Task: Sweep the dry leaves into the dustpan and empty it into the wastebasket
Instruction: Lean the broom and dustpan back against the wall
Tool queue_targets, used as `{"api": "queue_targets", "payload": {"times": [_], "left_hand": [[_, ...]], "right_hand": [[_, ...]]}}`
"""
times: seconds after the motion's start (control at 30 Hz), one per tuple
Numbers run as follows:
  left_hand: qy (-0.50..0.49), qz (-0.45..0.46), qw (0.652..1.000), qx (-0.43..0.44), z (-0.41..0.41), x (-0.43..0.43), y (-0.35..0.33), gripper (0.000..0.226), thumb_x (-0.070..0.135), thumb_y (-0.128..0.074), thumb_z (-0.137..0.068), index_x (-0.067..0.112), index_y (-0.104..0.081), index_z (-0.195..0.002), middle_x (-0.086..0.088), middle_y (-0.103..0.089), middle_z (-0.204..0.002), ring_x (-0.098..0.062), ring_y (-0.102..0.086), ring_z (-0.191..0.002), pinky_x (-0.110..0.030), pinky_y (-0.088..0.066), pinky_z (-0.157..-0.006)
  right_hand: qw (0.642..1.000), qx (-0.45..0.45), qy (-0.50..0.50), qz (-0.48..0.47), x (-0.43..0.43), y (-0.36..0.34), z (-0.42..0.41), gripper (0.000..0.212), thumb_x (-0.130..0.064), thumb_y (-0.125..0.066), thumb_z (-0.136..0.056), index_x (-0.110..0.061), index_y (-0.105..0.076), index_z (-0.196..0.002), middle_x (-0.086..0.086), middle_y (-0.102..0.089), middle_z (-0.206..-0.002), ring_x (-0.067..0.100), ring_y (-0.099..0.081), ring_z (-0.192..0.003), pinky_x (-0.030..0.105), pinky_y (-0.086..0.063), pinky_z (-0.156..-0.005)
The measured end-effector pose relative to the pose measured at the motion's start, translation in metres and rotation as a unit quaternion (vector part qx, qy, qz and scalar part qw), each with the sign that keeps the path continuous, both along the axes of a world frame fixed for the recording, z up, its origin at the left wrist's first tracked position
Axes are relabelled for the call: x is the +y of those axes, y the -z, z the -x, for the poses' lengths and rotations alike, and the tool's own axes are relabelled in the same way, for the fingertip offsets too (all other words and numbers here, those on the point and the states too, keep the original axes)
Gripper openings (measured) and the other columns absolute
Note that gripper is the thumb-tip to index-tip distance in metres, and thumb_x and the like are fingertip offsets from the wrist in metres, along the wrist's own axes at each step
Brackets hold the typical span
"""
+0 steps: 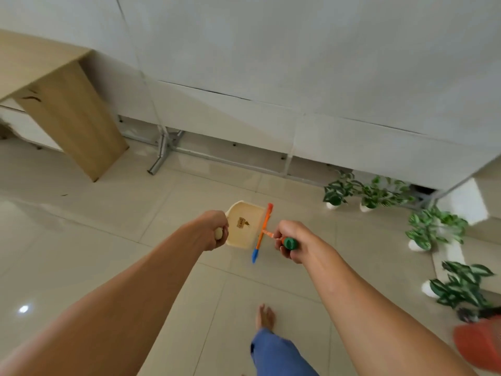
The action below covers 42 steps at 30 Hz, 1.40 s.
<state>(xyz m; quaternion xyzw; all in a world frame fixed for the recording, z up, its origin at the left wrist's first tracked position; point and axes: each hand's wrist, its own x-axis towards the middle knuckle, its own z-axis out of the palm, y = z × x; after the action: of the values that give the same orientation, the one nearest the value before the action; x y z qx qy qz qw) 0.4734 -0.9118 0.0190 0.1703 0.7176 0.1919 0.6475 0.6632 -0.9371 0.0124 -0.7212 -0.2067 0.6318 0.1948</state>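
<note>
My left hand (215,230) grips the cream handle of a cream dustpan (245,226), held low over the tiled floor. A small brown leaf lies inside the pan beside a sticker. My right hand (294,244) is closed around the green top of a broom handle. The broom head (262,232), orange with a blue end, lies along the open right edge of the pan. At the lower right edge stands an orange-red wastebasket (481,346), partly cut off by the frame. A few dark leaf bits (64,195) lie on the floor at the far left.
A wooden desk (54,85) stands at the upper left. Potted green plants (368,192) line the white wall and continue down the right side. A metal frame leg (160,156) rests on the floor by the wall. My bare foot (265,317) and blue trouser leg are below.
</note>
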Motion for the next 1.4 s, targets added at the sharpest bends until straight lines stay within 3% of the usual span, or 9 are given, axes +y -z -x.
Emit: {"api": "queue_targets", "payload": {"times": [0.57,0.87,0.93,1.0,1.07,1.13,1.2,1.27,1.4], "left_hand": [[-0.149,0.029,0.988,0.007,0.143,0.250,-0.018,0.019,0.001,-0.041,-0.096,0.002,-0.051,-0.080,-0.003,-0.044,-0.053,-0.005,-0.038,-0.033,-0.011,-0.038,-0.029],[-0.125,0.033,0.991,0.016,0.242,0.379,0.001,0.014,-0.003,-0.046,-0.091,0.004,-0.049,-0.079,-0.005,-0.044,-0.057,-0.009,-0.040,-0.029,-0.013,-0.040,-0.030],[-0.113,0.050,0.992,-0.007,0.276,0.421,0.029,0.004,-0.001,-0.056,-0.083,-0.003,-0.055,-0.086,-0.010,-0.048,-0.063,-0.015,-0.047,-0.039,-0.016,-0.047,-0.041],[-0.066,0.065,0.996,-0.002,0.320,0.460,0.172,0.064,0.012,-0.069,-0.065,-0.010,-0.055,-0.123,-0.029,-0.058,-0.095,-0.040,-0.066,-0.078,-0.029,-0.055,-0.077],[-0.146,0.058,0.985,-0.077,0.332,0.476,0.271,0.100,0.051,-0.079,-0.064,-0.003,-0.046,-0.142,-0.024,-0.053,-0.141,-0.035,-0.055,-0.129,-0.041,-0.045,-0.112],[-0.223,0.077,0.953,-0.189,0.323,0.471,0.208,0.101,0.069,-0.082,-0.057,0.001,-0.053,-0.126,-0.025,-0.063,-0.126,-0.027,-0.069,-0.107,-0.040,-0.060,-0.091],[-0.131,0.070,0.983,-0.104,0.322,0.509,0.078,0.021,0.015,-0.064,-0.090,-0.001,-0.053,-0.097,-0.017,-0.060,-0.079,-0.015,-0.060,-0.054,-0.021,-0.055,-0.043],[-0.047,0.046,0.995,-0.073,0.315,0.580,-0.013,0.007,-0.004,-0.046,-0.091,0.000,-0.052,-0.091,-0.011,-0.052,-0.069,-0.010,-0.049,-0.047,-0.014,-0.043,-0.034],[0.110,0.080,0.990,0.032,0.322,0.611,0.004,0.010,-0.006,-0.044,-0.090,0.001,-0.051,-0.086,-0.012,-0.052,-0.069,-0.010,-0.046,-0.046,-0.013,-0.041,-0.033]], "right_hand": [[0.991,0.020,-0.130,0.022,0.320,0.002,0.150,0.023,0.003,-0.034,-0.081,-0.009,-0.051,-0.089,0.004,-0.046,-0.048,0.010,-0.042,-0.033,0.014,-0.036,-0.031],[0.991,0.010,-0.125,0.036,0.430,0.009,0.240,0.017,0.001,-0.034,-0.087,-0.003,-0.050,-0.085,0.003,-0.044,-0.039,0.009,-0.042,-0.029,0.014,-0.041,-0.034],[0.994,0.009,-0.096,0.044,0.453,0.011,0.259,0.017,0.001,-0.034,-0.087,-0.004,-0.050,-0.083,0.003,-0.043,-0.040,0.009,-0.042,-0.034,0.014,-0.040,-0.035],[0.996,0.005,-0.076,0.053,0.472,0.011,0.278,0.019,-0.001,-0.033,-0.088,-0.004,-0.050,-0.080,0.003,-0.042,-0.038,0.009,-0.042,-0.034,0.014,-0.040,-0.033],[0.997,0.013,-0.046,0.054,0.493,0.009,0.296,0.018,-0.001,-0.034,-0.089,-0.003,-0.050,-0.082,0.005,-0.045,-0.041,0.009,-0.042,-0.027,0.014,-0.040,-0.031],[0.999,0.021,-0.001,0.049,0.512,0.011,0.313,0.015,0.002,-0.036,-0.088,-0.002,-0.050,-0.092,0.011,-0.049,-0.057,0.011,-0.044,-0.023,0.015,-0.040,-0.030],[0.999,0.020,0.023,0.043,0.527,0.013,0.326,0.020,0.003,-0.037,-0.086,-0.005,-0.051,-0.098,0.013,-0.048,-0.069,0.013,-0.045,-0.023,0.016,-0.041,-0.031],[0.998,0.030,0.037,0.041,0.544,0.012,0.334,0.021,0.003,-0.037,-0.086,-0.007,-0.053,-0.096,0.014,-0.050,-0.072,0.014,-0.046,-0.023,0.017,-0.042,-0.033],[0.996,0.047,0.050,0.052,0.581,0.009,0.343,0.017,0.002,-0.035,-0.086,-0.006,-0.051,-0.085,0.014,-0.050,-0.071,0.014,-0.046,-0.022,0.017,-0.044,-0.031]]}}
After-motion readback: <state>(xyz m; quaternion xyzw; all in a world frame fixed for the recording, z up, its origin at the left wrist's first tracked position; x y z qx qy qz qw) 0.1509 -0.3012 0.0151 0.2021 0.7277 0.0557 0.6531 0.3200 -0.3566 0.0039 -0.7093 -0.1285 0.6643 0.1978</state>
